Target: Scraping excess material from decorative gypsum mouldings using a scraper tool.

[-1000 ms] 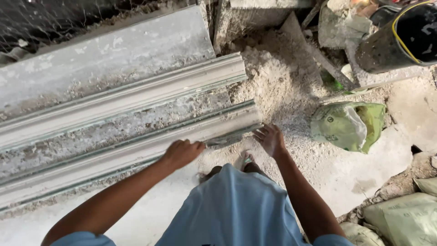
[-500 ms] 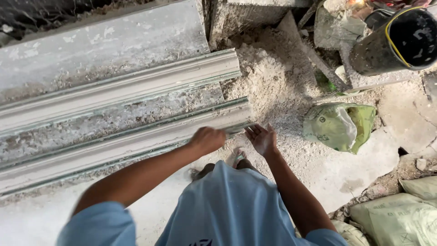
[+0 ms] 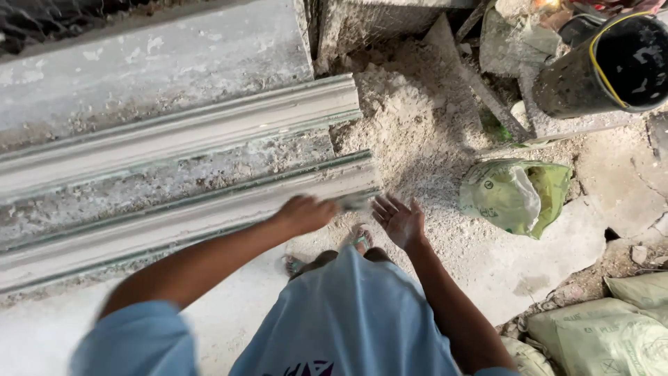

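**Two hands at the end of a moulded plaster strip on a dusty floor**

The concrete floor [image 3: 529, 271] is pale, cracked and strewn with grit. A heap of sandy rubble [image 3: 410, 132] spreads from the far edge of the floor toward the middle. Beyond it lie broken slabs and a grey board, and at the far right corner a black bucket [image 3: 612, 66] with a yellow rim lies tipped on its side. A crumpled green sack [image 3: 515, 195] sits right of the rubble, and more pale green sacks [image 3: 605, 334] are piled at the near right corner.

Along the left half of the floor lie long grey-white moulded strips, running from the left edge toward the middle: a broad flat slab [image 3: 153, 69] farthest off, a profiled far strip [image 3: 195, 129], then a rough crusted band, then the near strip [image 3: 209, 209]. The near strip is smooth, ridged lengthwise, with a greenish line along its upper edge; its end stops near the middle of the floor, just beside the rubble.

The left hand [image 3: 306, 212] is blurred, its fingers curled at the end of the near strip; a small grey blurred shape shows just beyond it, and I cannot tell whether the hand grips it. The right hand [image 3: 400, 221] is spread open, palm up, empty, just beside the left and apart from the strip. Sandalled feet [image 3: 358, 242] show below.
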